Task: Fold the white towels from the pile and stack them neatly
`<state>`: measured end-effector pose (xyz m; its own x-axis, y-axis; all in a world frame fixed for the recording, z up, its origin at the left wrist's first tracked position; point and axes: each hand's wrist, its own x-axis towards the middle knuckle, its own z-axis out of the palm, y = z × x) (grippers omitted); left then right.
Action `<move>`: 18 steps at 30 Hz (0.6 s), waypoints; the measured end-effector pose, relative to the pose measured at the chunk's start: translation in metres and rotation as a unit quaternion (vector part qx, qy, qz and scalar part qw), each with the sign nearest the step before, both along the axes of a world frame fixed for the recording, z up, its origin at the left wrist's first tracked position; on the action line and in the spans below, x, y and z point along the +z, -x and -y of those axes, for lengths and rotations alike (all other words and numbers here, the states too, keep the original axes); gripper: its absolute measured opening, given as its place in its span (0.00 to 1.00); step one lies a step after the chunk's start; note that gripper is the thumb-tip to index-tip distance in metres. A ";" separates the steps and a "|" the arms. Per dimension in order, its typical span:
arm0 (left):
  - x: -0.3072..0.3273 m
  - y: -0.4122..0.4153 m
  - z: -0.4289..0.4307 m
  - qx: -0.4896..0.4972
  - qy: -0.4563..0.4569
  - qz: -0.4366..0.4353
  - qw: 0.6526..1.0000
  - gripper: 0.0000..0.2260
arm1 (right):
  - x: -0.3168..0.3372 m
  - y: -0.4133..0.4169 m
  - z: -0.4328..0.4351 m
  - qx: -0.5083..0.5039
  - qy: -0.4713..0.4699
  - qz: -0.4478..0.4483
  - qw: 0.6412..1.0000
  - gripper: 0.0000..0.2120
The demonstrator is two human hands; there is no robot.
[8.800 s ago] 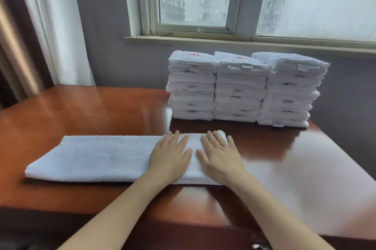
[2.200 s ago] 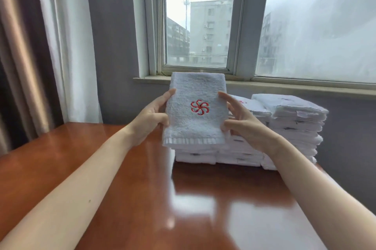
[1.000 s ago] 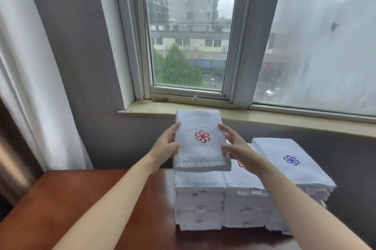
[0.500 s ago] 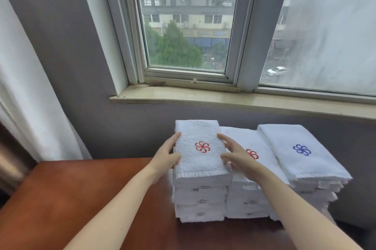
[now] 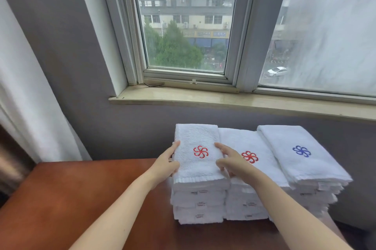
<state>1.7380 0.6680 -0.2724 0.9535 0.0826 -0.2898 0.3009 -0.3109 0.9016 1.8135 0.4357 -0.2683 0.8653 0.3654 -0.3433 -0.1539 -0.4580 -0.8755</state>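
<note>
A folded white towel [image 5: 198,140] with a red pinwheel emblem lies on top of the left stack [image 5: 198,205]. My left hand [image 5: 165,163] grips its left edge and my right hand [image 5: 231,162] grips its right edge, fingers over the top. The middle stack [image 5: 247,203] has a red emblem on its top towel, partly covered by my right hand. The right stack [image 5: 299,154] shows a blue emblem. All three stacks stand side by side at the back of the brown wooden table [image 5: 71,199].
A grey wall and a stone window sill [image 5: 203,98] run just behind the stacks. A white curtain [image 5: 26,97] hangs at the left. The table's left part is bare wood.
Both hands have lowered the folded towel from the air onto the left stack. The view has tipped down and closer to the stacks.
</note>
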 end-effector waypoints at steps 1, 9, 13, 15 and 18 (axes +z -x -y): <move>0.000 0.001 0.001 -0.008 -0.006 0.000 1.000 0.36 | 0.000 0.001 -0.002 0.002 0.016 0.001 1.000 0.37; 0.014 0.006 0.019 0.009 -0.075 0.013 0.997 0.34 | 0.016 0.013 -0.009 0.002 0.083 0.035 0.996 0.38; 0.021 0.017 0.024 0.038 -0.095 0.022 0.994 0.28 | 0.019 0.021 0.003 -0.012 0.084 0.070 0.994 0.35; 0.027 0.025 0.027 0.023 -0.117 0.022 0.993 0.26 | 0.020 0.029 0.008 -0.017 0.069 0.067 0.995 0.34; 0.033 0.038 0.034 0.015 -0.123 0.033 0.992 0.28 | 0.019 0.041 0.015 -0.020 0.068 0.091 0.993 0.33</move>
